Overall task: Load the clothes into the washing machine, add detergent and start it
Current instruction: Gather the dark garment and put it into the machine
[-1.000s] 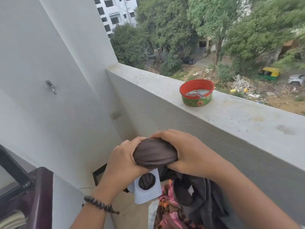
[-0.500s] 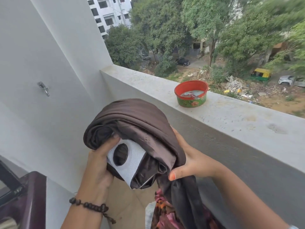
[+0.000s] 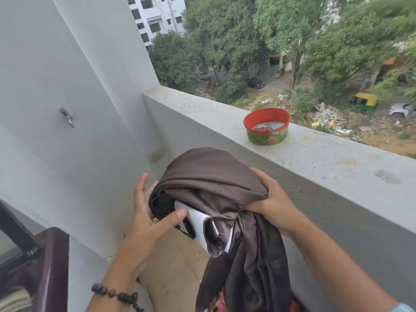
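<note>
A bundle of dark brown cloth (image 3: 209, 176) with a white patch (image 3: 198, 218) hangs in front of me above the balcony floor. My right hand (image 3: 272, 203) grips the bunched cloth on its right side. My left hand (image 3: 148, 219) presses against the bundle's left side, fingers spread and thumb on the white patch. The cloth's tail (image 3: 254, 273) drops down past the bottom edge. A patterned orange garment (image 3: 221, 304) shows just under it. The washing machine's dark maroon top (image 3: 54, 266) sits at the lower left, mostly out of frame.
A grey parapet wall (image 3: 315, 158) runs along the right, with a red-rimmed green bowl (image 3: 266, 127) holding a metal tool on top. White walls stand to the left, with a metal hook (image 3: 67, 117) and a wall socket (image 3: 155, 155). Tan floor (image 3: 171, 266) lies below.
The bundle has turned so the white patch now faces down and right. My right hand moved up onto the cloth's right side, and my left hand opened against the left side.
</note>
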Demonstrator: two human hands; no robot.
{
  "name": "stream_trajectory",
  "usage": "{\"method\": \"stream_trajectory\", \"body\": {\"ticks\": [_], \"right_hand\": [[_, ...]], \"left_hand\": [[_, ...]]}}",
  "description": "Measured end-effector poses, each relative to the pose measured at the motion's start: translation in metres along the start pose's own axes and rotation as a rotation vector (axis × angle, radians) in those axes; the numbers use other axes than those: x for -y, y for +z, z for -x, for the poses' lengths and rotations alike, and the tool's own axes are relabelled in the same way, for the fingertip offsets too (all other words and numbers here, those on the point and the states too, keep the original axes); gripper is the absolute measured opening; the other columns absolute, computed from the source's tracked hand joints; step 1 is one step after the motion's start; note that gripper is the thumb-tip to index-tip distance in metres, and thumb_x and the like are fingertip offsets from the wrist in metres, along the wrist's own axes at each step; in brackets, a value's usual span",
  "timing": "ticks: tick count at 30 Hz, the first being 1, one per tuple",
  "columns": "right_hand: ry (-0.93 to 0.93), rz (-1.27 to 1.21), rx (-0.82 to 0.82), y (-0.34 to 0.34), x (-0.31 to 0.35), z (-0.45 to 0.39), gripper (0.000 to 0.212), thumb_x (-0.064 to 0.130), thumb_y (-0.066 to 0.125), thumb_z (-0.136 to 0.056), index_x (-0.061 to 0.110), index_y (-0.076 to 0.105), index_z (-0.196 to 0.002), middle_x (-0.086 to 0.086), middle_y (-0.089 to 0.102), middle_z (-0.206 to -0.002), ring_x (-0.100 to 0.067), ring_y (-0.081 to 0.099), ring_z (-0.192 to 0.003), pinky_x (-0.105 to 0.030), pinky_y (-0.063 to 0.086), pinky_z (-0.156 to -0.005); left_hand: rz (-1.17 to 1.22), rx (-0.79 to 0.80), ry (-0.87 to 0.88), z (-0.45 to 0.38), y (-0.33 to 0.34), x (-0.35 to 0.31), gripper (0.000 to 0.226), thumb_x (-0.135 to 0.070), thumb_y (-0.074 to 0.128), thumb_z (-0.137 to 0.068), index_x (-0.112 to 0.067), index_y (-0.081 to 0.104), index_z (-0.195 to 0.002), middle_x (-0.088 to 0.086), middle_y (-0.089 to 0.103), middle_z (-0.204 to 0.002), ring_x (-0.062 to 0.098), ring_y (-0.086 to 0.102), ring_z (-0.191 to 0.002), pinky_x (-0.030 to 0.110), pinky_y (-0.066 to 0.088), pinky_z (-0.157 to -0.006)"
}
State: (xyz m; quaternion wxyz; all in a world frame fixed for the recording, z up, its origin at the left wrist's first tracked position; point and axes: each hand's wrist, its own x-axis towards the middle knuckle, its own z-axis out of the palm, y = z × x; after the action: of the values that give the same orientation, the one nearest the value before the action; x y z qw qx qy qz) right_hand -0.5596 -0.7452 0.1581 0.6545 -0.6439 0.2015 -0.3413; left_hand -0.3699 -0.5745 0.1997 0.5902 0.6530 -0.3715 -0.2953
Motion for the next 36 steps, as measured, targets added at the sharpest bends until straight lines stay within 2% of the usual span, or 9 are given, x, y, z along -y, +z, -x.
{"method": "stream_trajectory", "body": {"ticks": [4,7,9,11,13,17,23,30,36], "right_hand": [[-0.106,0.412,0.121,0.001,0.013,-0.006,0.052,0.012,0.082,-0.071,0.029,0.062,-0.115,0.009,0.071,-0.103,-0.008,0.067,-0.098,-0.037,0.053,-0.087],[-0.237,0.688,0.252,0.018,0.025,-0.011,0.043,0.022,0.075,-0.071,0.031,0.060,-0.111,0.012,0.069,-0.097,-0.006,0.066,-0.091,-0.039,0.053,-0.077],[-0.322,0.818,0.339,0.029,0.034,-0.013,0.043,0.024,0.072,-0.071,0.034,0.058,-0.111,0.014,0.067,-0.097,-0.005,0.063,-0.088,-0.037,0.052,-0.074],[-0.389,0.936,0.393,0.034,0.043,-0.014,0.045,0.027,0.070,-0.071,0.033,0.056,-0.114,0.013,0.065,-0.097,-0.008,0.060,-0.087,-0.036,0.052,-0.073],[-0.432,1.023,0.390,0.035,0.050,-0.013,0.047,0.028,0.070,-0.072,0.031,0.051,-0.115,0.012,0.063,-0.097,-0.011,0.059,-0.086,-0.036,0.051,-0.072],[-0.435,1.000,0.389,0.039,0.051,-0.012,0.065,0.026,0.072,-0.072,0.029,0.038,-0.128,0.010,0.062,-0.111,-0.016,0.059,-0.099,-0.038,0.049,-0.081],[-0.079,0.643,0.529,0.008,0.049,-0.011,0.105,0.027,0.083,-0.072,0.052,0.013,-0.146,0.019,0.033,-0.148,0.001,0.035,-0.135,-0.032,0.034,-0.112],[0.118,0.206,0.499,-0.020,0.020,-0.007,0.121,0.060,0.088,-0.051,0.059,0.011,-0.145,0.022,0.024,-0.155,-0.002,0.027,-0.143,-0.044,0.032,-0.116],[0.178,-0.178,0.556,0.007,0.000,-0.003,0.115,0.044,0.091,-0.058,0.044,0.020,-0.149,0.005,0.040,-0.152,-0.023,0.046,-0.136,-0.051,0.042,-0.107]], "left_hand": [[-0.651,0.188,0.165,0.013,0.004,-0.029,0.143,-0.078,0.079,-0.031,-0.069,-0.020,-0.134,-0.044,-0.020,-0.148,-0.014,-0.018,-0.141,0.033,0.007,-0.119],[-1.040,0.293,0.276,0.010,0.019,-0.036,0.150,-0.073,0.079,-0.042,-0.056,-0.041,-0.131,-0.032,-0.042,-0.145,-0.002,-0.041,-0.135,0.051,-0.014,-0.118],[-1.203,0.310,0.289,0.002,0.024,-0.037,0.152,-0.072,0.079,-0.047,-0.050,-0.047,-0.129,-0.019,-0.038,-0.152,0.004,-0.040,-0.138,0.055,-0.017,-0.116],[-1.224,0.331,0.274,-0.003,0.028,-0.039,0.151,-0.070,0.080,-0.050,-0.049,-0.047,-0.130,-0.014,0.002,-0.163,0.006,-0.008,-0.150,0.054,-0.012,-0.119],[-1.174,0.299,0.283,-0.002,0.030,-0.036,0.145,-0.066,0.080,-0.054,-0.051,-0.039,-0.135,-0.022,0.045,-0.134,0.008,0.037,-0.134,0.045,0.003,-0.123],[-0.890,0.176,0.312,-0.003,0.024,-0.022,0.120,-0.057,0.079,-0.050,-0.067,0.000,-0.140,-0.020,0.064,-0.110,0.008,0.063,-0.101,0.038,0.052,-0.094],[-0.522,0.115,0.327,-0.004,0.008,-0.006,0.091,-0.026,0.095,-0.051,-0.049,0.053,-0.128,-0.030,0.063,-0.118,-0.006,0.061,-0.109,0.011,0.049,-0.088],[0.141,-0.066,0.287,-0.012,-0.020,-0.008,0.091,-0.034,0.100,-0.024,-0.026,0.068,-0.109,-0.007,0.075,-0.099,0.009,0.071,-0.087,0.021,0.058,-0.075],[0.436,-0.195,0.159,-0.009,-0.021,-0.003,0.072,-0.029,0.091,-0.054,-0.007,0.061,-0.115,-0.002,0.074,-0.098,0.014,0.071,-0.087,0.029,0.060,-0.075]]}}
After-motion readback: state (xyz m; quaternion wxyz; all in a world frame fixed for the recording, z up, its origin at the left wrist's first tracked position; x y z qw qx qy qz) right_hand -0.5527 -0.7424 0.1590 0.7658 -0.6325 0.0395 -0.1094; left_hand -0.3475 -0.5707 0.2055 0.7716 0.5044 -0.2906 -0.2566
